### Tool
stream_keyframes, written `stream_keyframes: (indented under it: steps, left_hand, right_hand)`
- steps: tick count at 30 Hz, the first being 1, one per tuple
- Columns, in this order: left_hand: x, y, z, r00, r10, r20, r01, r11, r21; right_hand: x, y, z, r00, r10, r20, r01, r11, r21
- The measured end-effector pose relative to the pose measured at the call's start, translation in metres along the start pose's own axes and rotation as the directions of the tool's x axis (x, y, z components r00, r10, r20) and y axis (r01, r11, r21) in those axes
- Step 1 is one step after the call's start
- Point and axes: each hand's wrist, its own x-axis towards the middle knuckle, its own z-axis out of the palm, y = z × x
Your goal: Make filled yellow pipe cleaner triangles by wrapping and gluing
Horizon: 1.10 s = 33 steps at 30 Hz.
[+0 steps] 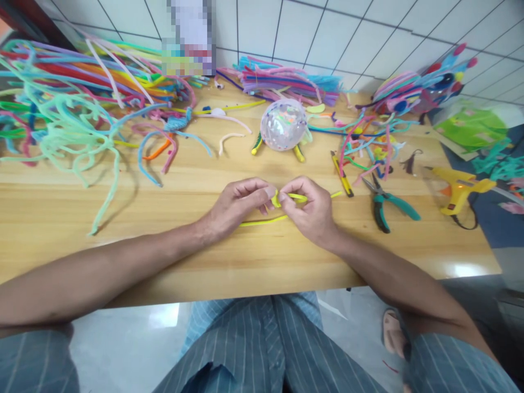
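Near the middle of the table, my left hand (248, 203) pinches one side of a small bent loop in a yellow pipe cleaner (297, 197). My right hand (310, 210) grips the same yellow piece with thumb and forefinger, close beside the left fingertips. Part of the strip curves over the right fingers, and a yellow end shows to the right of that hand. A yellow length also lies on the wood below both hands; whether it belongs to the same piece is unclear. Beyond the hands stands a clear ball with coloured specks (284, 124), with yellow-and-green legs beneath it.
Piles of coloured pipe cleaners (82, 125) cover the left, and a bundle (286, 82) lies at the back. To the right are a yellow cutter (342, 174), teal-handled pliers (391, 202) and a yellow glue gun (460, 188) on the wooden table (164, 278).
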Motion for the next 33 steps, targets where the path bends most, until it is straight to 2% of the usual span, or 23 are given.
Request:
stream_keyframes:
  steps: [7,14,17,20,23,25,28,33]
  left_hand:
    - [0.0031,-0.0053,-0.0034,1.0,-0.02,-0.015,0.02,1.0,0.023]
    - [0.0021,0.0005,-0.0003,0.999,0.006,-0.048,-0.002,0.997,0.081]
    - [0.0011,0.0019,0.0005,0.998,0.04,-0.052,-0.035,0.994,0.099]
    - [0.0013,0.0019,0.0008,0.994,0.073,-0.084,-0.063,0.991,0.12]
    - [0.0027,0.0024,0.0014,0.986,0.072,-0.147,-0.058,0.994,0.096]
    - [0.0036,0.0032,0.0018,0.984,0.064,-0.163,-0.055,0.996,0.064]
    - [0.004,0.0035,0.002,0.989,0.056,-0.137,-0.052,0.998,0.031]
    - [0.0041,0.0004,0.0009,0.997,0.063,-0.048,-0.064,0.998,-0.027]
  right_hand:
    - [-0.0013,0.0007,0.0015,0.998,-0.059,-0.028,0.057,0.996,-0.069]
    - [-0.0031,0.0006,0.0023,0.997,-0.063,-0.032,0.062,0.997,-0.038]
    - [-0.0041,0.001,0.002,1.0,-0.018,-0.002,0.018,1.0,0.002]
    - [-0.0047,0.0023,0.002,0.997,0.068,0.036,-0.072,0.989,0.129]
    - [-0.0047,0.0037,0.0031,0.979,0.192,0.068,-0.204,0.937,0.284]
    - [-0.0045,0.004,0.0043,0.959,0.248,0.138,-0.282,0.893,0.351]
    - [-0.0042,0.0039,0.0056,0.939,0.28,0.199,-0.336,0.87,0.36]
    - [-0.0043,0.0071,0.0066,0.933,0.327,0.149,-0.358,0.877,0.319]
